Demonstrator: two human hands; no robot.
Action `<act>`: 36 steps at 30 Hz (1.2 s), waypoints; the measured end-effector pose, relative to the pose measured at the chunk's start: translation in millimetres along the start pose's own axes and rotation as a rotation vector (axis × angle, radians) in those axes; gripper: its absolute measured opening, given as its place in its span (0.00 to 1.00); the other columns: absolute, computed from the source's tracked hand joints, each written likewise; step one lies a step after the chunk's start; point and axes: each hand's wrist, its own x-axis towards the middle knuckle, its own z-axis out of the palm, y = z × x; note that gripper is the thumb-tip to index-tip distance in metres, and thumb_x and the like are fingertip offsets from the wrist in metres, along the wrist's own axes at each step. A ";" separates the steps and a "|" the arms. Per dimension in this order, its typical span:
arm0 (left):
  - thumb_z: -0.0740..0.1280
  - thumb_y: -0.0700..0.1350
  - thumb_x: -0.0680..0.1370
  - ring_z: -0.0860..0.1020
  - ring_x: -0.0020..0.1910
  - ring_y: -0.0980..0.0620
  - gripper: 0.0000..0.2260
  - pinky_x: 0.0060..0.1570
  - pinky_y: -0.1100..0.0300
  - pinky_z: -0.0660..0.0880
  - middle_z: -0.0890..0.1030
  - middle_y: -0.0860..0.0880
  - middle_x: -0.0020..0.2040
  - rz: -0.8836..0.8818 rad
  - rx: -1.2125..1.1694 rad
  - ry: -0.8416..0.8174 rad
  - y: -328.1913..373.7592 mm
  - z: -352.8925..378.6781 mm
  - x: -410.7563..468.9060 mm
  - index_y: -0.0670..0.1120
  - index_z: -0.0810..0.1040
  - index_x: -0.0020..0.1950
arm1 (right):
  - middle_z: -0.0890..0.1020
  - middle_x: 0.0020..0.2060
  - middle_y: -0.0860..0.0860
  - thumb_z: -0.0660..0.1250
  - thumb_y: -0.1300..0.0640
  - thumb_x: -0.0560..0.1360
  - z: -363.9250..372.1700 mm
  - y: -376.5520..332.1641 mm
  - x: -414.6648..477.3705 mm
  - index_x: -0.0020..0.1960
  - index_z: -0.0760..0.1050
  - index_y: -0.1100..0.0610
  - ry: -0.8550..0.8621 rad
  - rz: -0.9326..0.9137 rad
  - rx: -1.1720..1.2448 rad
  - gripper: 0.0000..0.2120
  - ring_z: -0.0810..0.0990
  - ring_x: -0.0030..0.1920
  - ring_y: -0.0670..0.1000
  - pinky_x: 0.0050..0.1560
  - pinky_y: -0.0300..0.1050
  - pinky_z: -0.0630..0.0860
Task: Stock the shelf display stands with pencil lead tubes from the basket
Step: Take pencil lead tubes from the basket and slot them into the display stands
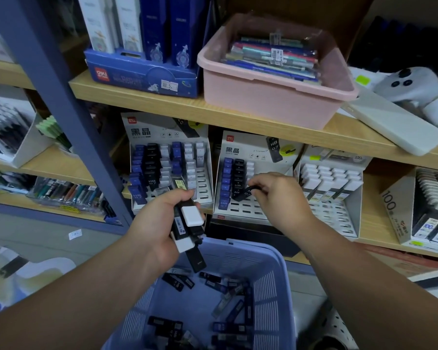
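Wooden shop shelves [147, 101], stationery-laden; lead-tube display stands [238, 147]; blue basket [276, 263] beneath

"HB 07" on tubes [152, 184], "100" on box [390, 205]

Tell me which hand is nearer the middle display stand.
Right. The right hand is at the middle display stand, pinching a black lead tube at its slots. The left hand is down to the stand's left, gripping a bundle of tubes.
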 end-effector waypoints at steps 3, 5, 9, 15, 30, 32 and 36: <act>0.69 0.43 0.76 0.78 0.32 0.48 0.06 0.35 0.55 0.74 0.80 0.46 0.37 -0.006 0.002 -0.006 1.1 -3.2 -0.6 0.44 0.80 0.52 | 0.85 0.52 0.55 0.70 0.64 0.76 6.8 -0.6 3.9 0.57 0.84 0.55 -0.027 -0.061 -0.063 0.12 0.83 0.49 0.55 0.52 0.41 0.76; 0.69 0.42 0.76 0.78 0.33 0.48 0.06 0.36 0.55 0.74 0.80 0.46 0.37 -0.011 -0.003 -0.016 2.2 -4.5 -1.8 0.44 0.80 0.52 | 0.85 0.52 0.55 0.70 0.64 0.77 8.9 -0.5 7.1 0.58 0.84 0.56 -0.042 -0.068 -0.072 0.12 0.83 0.50 0.55 0.51 0.39 0.73; 0.69 0.43 0.76 0.77 0.34 0.48 0.07 0.37 0.54 0.74 0.81 0.46 0.37 -0.015 -0.004 -0.043 4.5 -6.3 -3.1 0.44 0.80 0.53 | 0.84 0.53 0.55 0.69 0.64 0.77 8.6 -1.9 12.0 0.59 0.84 0.56 -0.064 -0.114 -0.083 0.12 0.83 0.50 0.56 0.52 0.46 0.78; 0.70 0.44 0.76 0.78 0.34 0.48 0.07 0.37 0.55 0.74 0.81 0.46 0.38 -0.021 0.000 -0.058 5.2 -6.7 -3.2 0.44 0.80 0.52 | 0.84 0.52 0.56 0.69 0.65 0.76 12.5 -0.5 11.6 0.59 0.84 0.56 -0.069 -0.178 -0.111 0.13 0.83 0.49 0.58 0.52 0.53 0.81; 0.64 0.43 0.76 0.78 0.30 0.48 0.12 0.36 0.56 0.75 0.80 0.44 0.37 -0.049 -0.058 -0.124 0.7 4.2 -5.9 0.43 0.79 0.58 | 0.77 0.49 0.50 0.68 0.64 0.77 15.0 12.9 0.2 0.68 0.78 0.49 -0.047 -0.145 -0.070 0.21 0.78 0.42 0.51 0.45 0.45 0.77; 0.65 0.43 0.77 0.78 0.31 0.48 0.11 0.37 0.55 0.75 0.81 0.45 0.37 -0.050 -0.046 -0.128 -0.5 9.7 -6.7 0.43 0.80 0.57 | 0.79 0.46 0.47 0.68 0.60 0.79 -0.5 3.2 -0.7 0.64 0.81 0.50 -0.011 -0.026 0.046 0.15 0.79 0.41 0.48 0.47 0.43 0.77; 0.69 0.45 0.77 0.79 0.33 0.48 0.06 0.37 0.56 0.75 0.82 0.45 0.39 -0.063 -0.017 -0.147 -5.8 26.1 -6.8 0.44 0.81 0.50 | 0.84 0.37 0.50 0.70 0.49 0.78 -31.7 -38.3 -15.4 0.47 0.82 0.51 -0.226 0.237 0.572 0.06 0.83 0.37 0.49 0.38 0.48 0.79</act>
